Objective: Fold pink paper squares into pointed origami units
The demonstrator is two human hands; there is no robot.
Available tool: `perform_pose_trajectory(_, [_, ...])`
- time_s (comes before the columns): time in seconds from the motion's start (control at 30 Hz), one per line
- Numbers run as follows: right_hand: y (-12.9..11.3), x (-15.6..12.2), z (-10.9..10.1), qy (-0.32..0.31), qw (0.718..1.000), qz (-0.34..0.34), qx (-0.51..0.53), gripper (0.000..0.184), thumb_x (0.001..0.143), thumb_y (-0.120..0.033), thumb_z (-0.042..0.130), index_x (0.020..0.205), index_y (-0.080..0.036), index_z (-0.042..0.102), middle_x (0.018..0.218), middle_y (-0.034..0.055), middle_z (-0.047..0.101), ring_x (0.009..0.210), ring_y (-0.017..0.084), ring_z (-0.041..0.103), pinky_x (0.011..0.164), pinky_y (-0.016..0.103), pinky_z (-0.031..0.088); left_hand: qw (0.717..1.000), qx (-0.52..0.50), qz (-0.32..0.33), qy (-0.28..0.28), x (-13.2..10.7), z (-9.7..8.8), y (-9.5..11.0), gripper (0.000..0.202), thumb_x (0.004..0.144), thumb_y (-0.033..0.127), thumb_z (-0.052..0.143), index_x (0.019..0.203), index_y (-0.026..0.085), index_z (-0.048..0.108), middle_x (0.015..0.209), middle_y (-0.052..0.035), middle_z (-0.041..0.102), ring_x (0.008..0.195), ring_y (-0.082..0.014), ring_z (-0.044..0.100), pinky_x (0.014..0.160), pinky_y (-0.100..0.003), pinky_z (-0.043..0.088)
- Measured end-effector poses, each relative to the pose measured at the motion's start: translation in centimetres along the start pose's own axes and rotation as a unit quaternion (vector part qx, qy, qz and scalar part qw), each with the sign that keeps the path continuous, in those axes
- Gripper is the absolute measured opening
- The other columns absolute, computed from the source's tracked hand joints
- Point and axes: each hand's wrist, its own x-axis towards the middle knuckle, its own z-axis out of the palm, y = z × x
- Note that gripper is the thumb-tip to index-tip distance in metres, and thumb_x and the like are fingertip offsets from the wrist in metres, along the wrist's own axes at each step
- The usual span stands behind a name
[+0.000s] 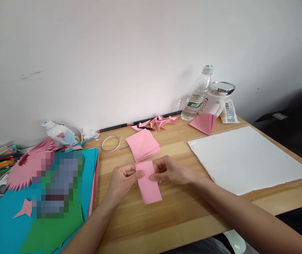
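Note:
Between my two hands a pink folded paper (151, 188), a narrow upright rectangle, is held over the wooden table. My left hand (124, 178) pinches its left edge, thumb on the front face. On the opposite edge my right hand (168, 171) grips it the same way, fingers behind the sheet. Just beyond the hands lies a stack of pink square papers (143, 144). Several folded pink paper points (163, 122) rest behind the stack, by the wall.
Coloured paper sheets (2, 220) and a pink fringed paper piece (21, 173) lie left. A tape ring (111, 144) is near the wall. A water bottle (196, 95), white mug (214, 100) and fan-folded pink paper (203, 123) stand back right, behind a white board (246, 160).

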Motion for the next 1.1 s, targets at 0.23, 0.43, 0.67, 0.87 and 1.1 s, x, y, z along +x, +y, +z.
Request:
perform_pose_trajectory(0.23, [0.37,0.13,-0.06,-0.014,1.000,0.001,0.016,0.039,0.058,-0.045,0.075,0.059,-0.013,0.053,0.058,-0.0026,0.052,0.052,0.008,0.046,0.051,0.021,0.035,0.998,-0.039,0.000,0.040,0.05,0.27,-0.58,0.026,0.055,0.032,0.079,0.061,0.011,0.064,0.057,-0.0014,0.066,0.052,-0.0115,0.057,0.053,-0.021,0.047])
perform_pose_trajectory(0.43, [0.75,0.23,-0.18,-0.024,1.000,0.008,0.009,0.038,0.061,-0.044,0.073,0.061,-0.012,0.053,0.057,-0.0027,0.051,0.052,0.008,0.047,0.052,0.021,0.035,0.999,-0.045,-0.006,0.016,-0.04,-0.02,0.04,0.026,0.063,0.035,0.074,0.069,0.011,0.068,0.061,-0.0018,0.066,0.054,-0.0098,0.056,0.053,-0.019,0.046])
perform_pose_trajectory(0.67, [0.85,0.29,0.04,-0.026,1.000,0.002,0.014,0.036,0.063,-0.041,0.073,0.061,-0.012,0.053,0.058,-0.0019,0.053,0.052,0.008,0.047,0.052,0.022,0.035,0.994,-0.069,0.039,0.074,0.24,0.12,-0.60,0.028,0.062,0.037,0.075,0.058,0.011,0.064,0.051,0.0021,0.057,0.046,-0.0048,0.045,0.044,-0.015,0.037])
perform_pose_trajectory(0.87, [0.81,0.42,-0.03,0.014,0.999,-0.023,0.038,0.035,0.064,-0.041,0.073,0.061,-0.013,0.052,0.058,-0.0023,0.053,0.053,0.008,0.047,0.053,0.022,0.036,0.998,-0.038,-0.031,-0.042,-0.04,0.43,-0.52,0.039,0.069,0.048,0.066,0.079,0.011,0.068,0.070,-0.0049,0.065,0.060,-0.0120,0.055,0.057,-0.023,0.045])
perform_pose_trajectory(1.1, [0.73,0.63,-0.02,0.060,0.996,-0.053,0.028,0.036,0.065,-0.044,0.071,0.061,-0.014,0.050,0.057,-0.0032,0.051,0.052,0.008,0.047,0.052,0.022,0.037,0.999,0.036,0.007,-0.035,-0.03,0.41,-0.58,0.036,0.073,0.047,0.060,0.065,0.012,0.062,0.061,0.0001,0.056,0.056,-0.0101,0.045,0.053,-0.021,0.037])
